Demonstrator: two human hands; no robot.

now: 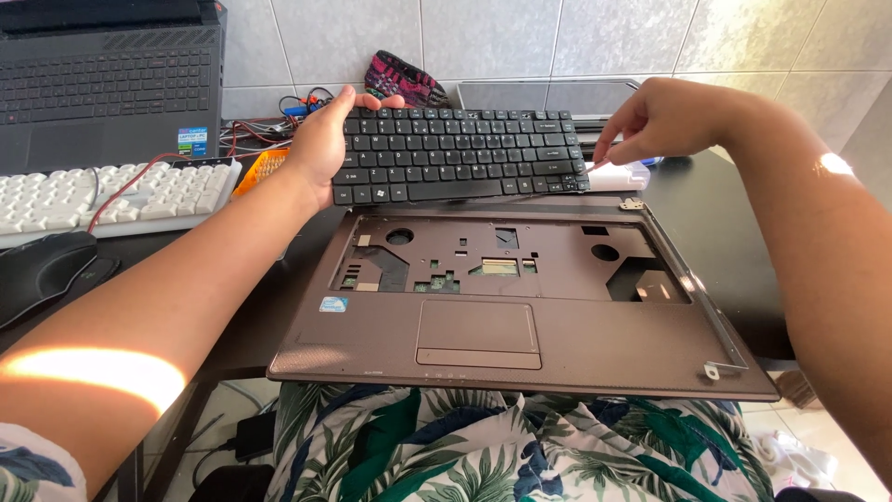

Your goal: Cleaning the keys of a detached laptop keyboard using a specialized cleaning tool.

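- Now, both my hands hold a black laptop keyboard (462, 155) in the air, tilted up toward me, above the open brown laptop base (520, 325) that rests on my lap and the edge of the dark desk (715, 214).
- My left hand (325, 144) is closed around the keyboard's left end, thumb over the top edge and palm behind the keys.
- My right hand (655, 121) pinches at the keyboard's right end with fingertips drawn together; I cannot tell whether they also grip a small white piece (618, 175) lying just behind that corner.
- Below, the keyboard tray (506, 260) in the base lies bare, its cut-outs and a small gold connector (500, 268) near the middle exposed; the touchpad (478, 333) sits in front of it.
- As I judge it, doing this well means keeping the keyboard level and low over the tray, since any thin cable under it would be short; none is visible from here.
- I judge an even grip at both ends best, because the thin panel would bend if one hand carried it alone.
- A white keyboard (111, 195), a black mouse (42, 270), another laptop (111, 84) and loose wires (269, 125) crowd the desk to my left, so I reckon the clearer side is on my right.
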